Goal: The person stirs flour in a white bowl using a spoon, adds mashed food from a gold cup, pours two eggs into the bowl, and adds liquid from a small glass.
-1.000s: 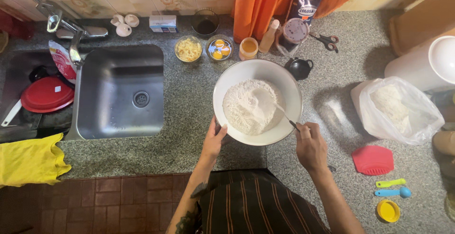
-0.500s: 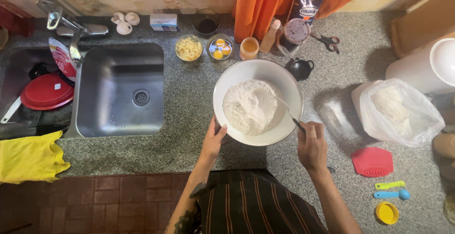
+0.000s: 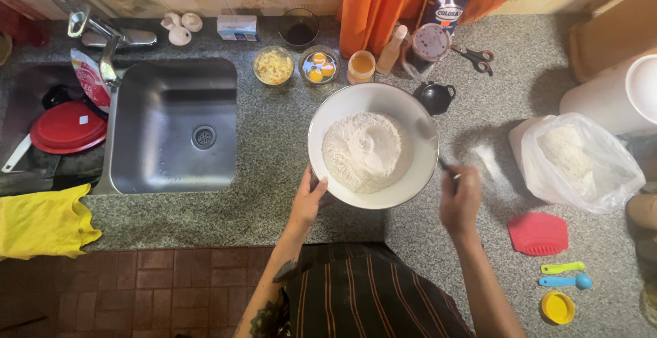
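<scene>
A white bowl (image 3: 410, 115) holding a mound of flour (image 3: 366, 150) stands on the granite counter (image 3: 274, 201) in front of me. My left hand (image 3: 308, 198) rests against the bowl's near left rim, fingers apart. My right hand (image 3: 460, 198) is just right of the bowl, closed around a thin utensil (image 3: 445, 167) whose tip points toward the rim, outside the flour. Behind the bowl sit a small bowl of egg yolks (image 3: 319, 65), a bowl of yellow crumbs (image 3: 273, 66) and a small orange cup (image 3: 361, 66).
A steel sink (image 3: 174, 126) lies to the left, with a red plate (image 3: 68, 126) and yellow cloth (image 3: 44, 222) beyond. On the right are a plastic bag of flour (image 3: 575, 163), a red scraper (image 3: 538, 233), coloured measuring spoons (image 3: 564, 275), scissors (image 3: 473, 56) and a black cup (image 3: 434, 96).
My right hand has drawn the utensil out of the flour and moved it right, past the bowl's rim. My left hand stays at the bowl's edge.
</scene>
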